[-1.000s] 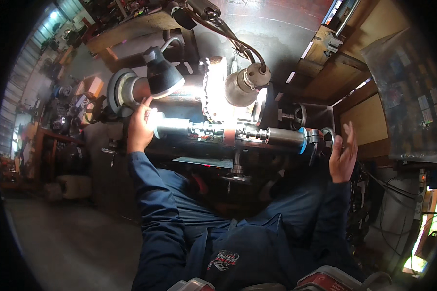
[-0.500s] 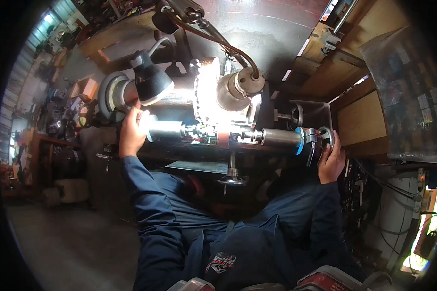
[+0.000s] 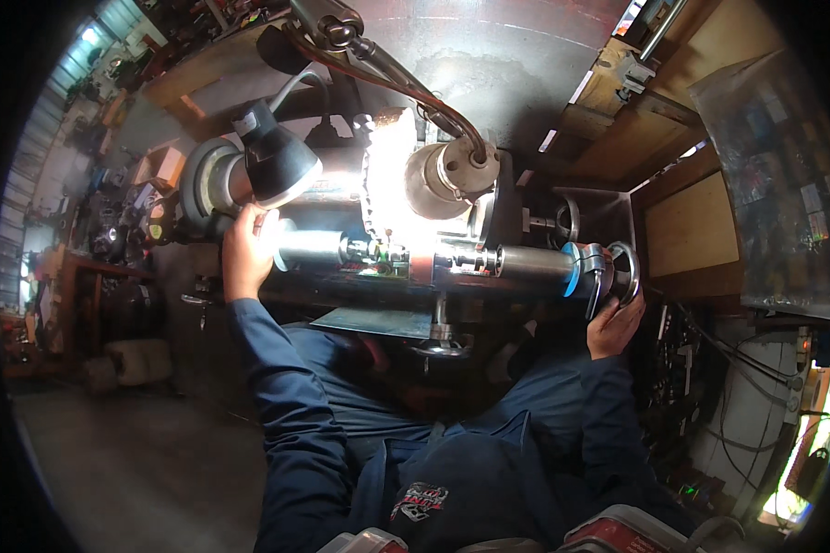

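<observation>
A steel machine carries a horizontal row of shafts, with a steel cylinder (image 3: 310, 249) at its left and another (image 3: 533, 264) at its right. My left hand (image 3: 247, 247) is closed at the left end of this row, its fingertips partly hidden beside the bright end disc (image 3: 282, 244). My right hand (image 3: 615, 325) is curled round the lower rim of a chrome handwheel (image 3: 625, 271), next to a blue ring (image 3: 572, 270) and a dark lever. A black lamp (image 3: 277, 157) and a metal housing (image 3: 441, 177) on a jointed arm hang above, over glaring light.
Cluttered shelves and parts (image 3: 120, 230) line the left. Wooden panels (image 3: 687, 235), a hanging plastic sheet (image 3: 765, 184) and cables (image 3: 747, 359) are at the right. A metal tray (image 3: 378, 321) and a lower handwheel (image 3: 443, 347) sit in front of the machine, above my legs.
My right hand came in from the right and moved down onto the handwheel's rim, closing round it. My left hand has shifted slightly left in the picture along with the machine.
</observation>
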The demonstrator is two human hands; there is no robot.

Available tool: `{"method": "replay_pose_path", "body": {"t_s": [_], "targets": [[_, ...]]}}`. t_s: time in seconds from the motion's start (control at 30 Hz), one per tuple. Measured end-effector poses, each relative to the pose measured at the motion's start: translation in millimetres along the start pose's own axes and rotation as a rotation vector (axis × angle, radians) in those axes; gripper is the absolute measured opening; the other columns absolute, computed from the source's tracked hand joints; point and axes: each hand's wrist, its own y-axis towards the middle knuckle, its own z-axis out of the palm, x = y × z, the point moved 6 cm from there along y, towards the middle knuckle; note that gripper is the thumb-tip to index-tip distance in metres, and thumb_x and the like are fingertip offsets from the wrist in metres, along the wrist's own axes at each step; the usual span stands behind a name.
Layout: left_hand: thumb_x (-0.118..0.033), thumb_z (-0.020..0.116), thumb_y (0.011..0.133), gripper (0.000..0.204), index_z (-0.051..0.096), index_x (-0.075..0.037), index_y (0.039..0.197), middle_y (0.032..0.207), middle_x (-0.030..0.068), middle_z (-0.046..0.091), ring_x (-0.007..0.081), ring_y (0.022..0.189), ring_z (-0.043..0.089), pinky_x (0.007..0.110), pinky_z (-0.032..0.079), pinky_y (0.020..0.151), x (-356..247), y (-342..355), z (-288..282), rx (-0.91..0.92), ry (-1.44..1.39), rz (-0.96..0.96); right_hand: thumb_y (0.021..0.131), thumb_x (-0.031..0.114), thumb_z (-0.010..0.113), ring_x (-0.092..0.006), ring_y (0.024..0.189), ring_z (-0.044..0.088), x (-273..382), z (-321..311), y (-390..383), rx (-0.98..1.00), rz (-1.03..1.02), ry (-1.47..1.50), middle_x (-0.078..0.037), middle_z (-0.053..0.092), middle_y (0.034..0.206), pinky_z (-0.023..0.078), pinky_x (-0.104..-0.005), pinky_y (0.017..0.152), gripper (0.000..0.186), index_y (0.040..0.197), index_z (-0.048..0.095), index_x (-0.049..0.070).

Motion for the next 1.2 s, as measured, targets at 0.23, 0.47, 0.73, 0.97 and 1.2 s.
{"method": "replay_pose_path", "body": {"t_s": [0.23,0.47,0.73,0.97,1.2], "targets": [[-0.023,0.066,0.094,0.027,0.065,-0.001,0.107,0.083,0.0183,0.071,0.0292,0.074,0.070,0.040,0.052,0.065,3.9,1.7,1.7,0.031,0.041,-0.013,0.099,0.023,0.050,-0.0507,0.112,0.051,-15.6,15.3,-21.2,-0.034,0.035,0.030,-0.034,0.048,0.125,0.043,-0.0529,0.097,0.048,0.130,0.038,-0.012],[-0.022,0.067,0.093,0.025,0.066,-0.001,0.106,0.083,0.0185,0.071,0.0289,0.074,0.070,0.040,0.052,0.065,3.9,3.4,5.7,0.034,0.030,-0.037,0.098,0.021,0.054,-0.0509,0.116,0.050,-25.3,25.3,-32.1,-0.044,0.051,0.134,-0.033,0.048,0.127,0.040,-0.0547,0.100,0.048,0.130,0.039,-0.011],[-0.023,0.069,0.091,0.022,0.063,-0.003,0.097,0.082,0.0209,0.067,0.0383,0.075,0.068,0.042,0.049,0.062,-1.4,3.4,0.8,-0.010,0.016,-0.022,0.096,0.021,0.056,-0.0498,0.122,0.047,-28.6,33.5,-36.6,-0.044,-0.042,0.113,-0.031,0.047,0.131,0.037,-0.0550,0.105,0.054,0.136,0.035,-0.010],[-0.023,0.069,0.092,0.025,0.065,-0.002,0.105,0.087,0.0202,0.070,0.0352,0.080,0.070,0.041,0.052,0.066,0.9,3.1,1.1,-0.013,0.034,0.005,0.097,0.023,0.056,-0.0492,0.122,0.047,-28.1,36.4,-37.5,-0.050,-0.012,0.204,-0.031,0.046,0.132,0.036,-0.0552,0.106,0.057,0.138,0.032,-0.008],[-0.023,0.068,0.092,0.021,0.065,-0.006,0.103,0.086,0.0205,0.069,0.0381,0.079,0.069,0.042,0.052,0.066,8.5,3.1,3.4,-0.008,-0.005,-0.027,0.097,0.025,0.055,-0.0510,0.119,0.048,-24.2,30.8,-31.7,-0.021,-0.044,0.117,-0.032,0.047,0.130,0.036,-0.0560,0.104,0.054,0.134,0.035,-0.008]]}}
